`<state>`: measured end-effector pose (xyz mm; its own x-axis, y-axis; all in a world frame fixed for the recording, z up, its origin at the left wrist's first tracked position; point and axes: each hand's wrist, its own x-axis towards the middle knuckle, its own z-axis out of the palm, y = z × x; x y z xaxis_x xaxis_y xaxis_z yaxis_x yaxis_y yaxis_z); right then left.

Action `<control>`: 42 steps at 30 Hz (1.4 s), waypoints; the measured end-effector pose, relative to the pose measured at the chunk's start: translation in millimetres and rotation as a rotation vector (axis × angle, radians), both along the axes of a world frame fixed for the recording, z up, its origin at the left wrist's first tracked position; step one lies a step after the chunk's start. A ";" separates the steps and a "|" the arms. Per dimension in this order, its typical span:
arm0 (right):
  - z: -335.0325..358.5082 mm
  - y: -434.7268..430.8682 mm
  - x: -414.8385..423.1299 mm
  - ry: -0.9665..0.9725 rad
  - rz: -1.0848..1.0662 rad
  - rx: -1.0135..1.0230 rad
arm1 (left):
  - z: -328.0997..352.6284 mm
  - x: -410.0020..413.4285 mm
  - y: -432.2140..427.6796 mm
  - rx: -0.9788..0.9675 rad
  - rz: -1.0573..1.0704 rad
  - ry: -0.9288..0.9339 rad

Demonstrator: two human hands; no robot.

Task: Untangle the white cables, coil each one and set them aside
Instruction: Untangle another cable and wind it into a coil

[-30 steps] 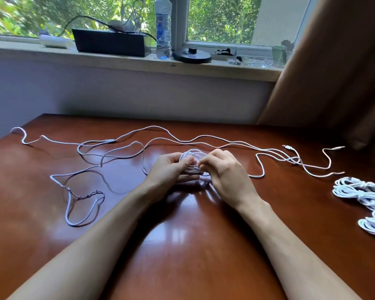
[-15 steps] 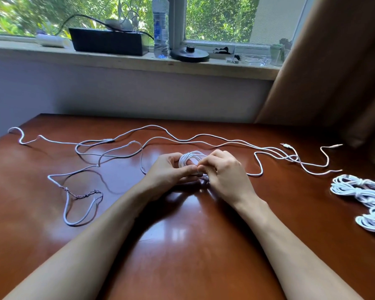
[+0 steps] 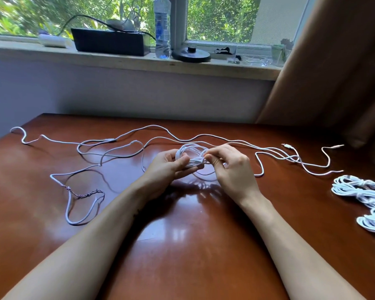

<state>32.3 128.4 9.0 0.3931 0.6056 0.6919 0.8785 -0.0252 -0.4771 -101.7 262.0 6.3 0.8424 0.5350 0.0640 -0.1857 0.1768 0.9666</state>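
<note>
A small white cable coil [image 3: 191, 152] is held just above the middle of the brown table [image 3: 182, 245]. My left hand [image 3: 167, 167] grips the coil from the left, thumb on top of its strands. My right hand [image 3: 230, 167] pinches the strands at the coil's near right side. Loose white cables [image 3: 117, 146] sprawl across the table to the left and right of the coil, with plug ends [image 3: 287, 146] lying at the far right. One loop at the left carries a twisted, knotted stretch [image 3: 85, 194].
Finished white coils [image 3: 362, 191] lie bunched at the table's right edge. A brown curtain [image 3: 333, 68] hangs at the right. On the window sill stand a black box [image 3: 108, 43], a water bottle [image 3: 162, 29] and a round black base [image 3: 191, 54].
The coil has risen slightly off the table and shows more plainly between my hands. My right hand has shifted a little to the right while pinching the strands.
</note>
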 end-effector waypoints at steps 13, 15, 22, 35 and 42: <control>-2.7 -1.1 -0.3 0.008 -0.020 -0.072 | 4.4 2.2 -5.9 0.077 0.169 0.118; -4.2 -1.1 2.0 0.041 -0.027 -0.064 | 0.3 2.4 -2.1 0.207 0.157 0.183; -3.2 -1.8 1.4 0.093 0.047 -0.071 | 0.2 2.3 1.5 0.614 0.218 0.260; 6.6 -2.4 -3.2 0.541 0.039 0.131 | -7.3 5.5 -0.3 0.697 0.009 0.149; 4.9 1.5 1.8 0.693 0.030 0.111 | -4.2 3.5 -4.8 0.746 -0.084 0.116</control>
<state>34.1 129.9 13.9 0.7501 0.5634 0.3464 0.3706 0.0758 -0.9257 -98.2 257.2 2.0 0.9019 0.3182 0.2920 -0.0905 -0.5219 0.8482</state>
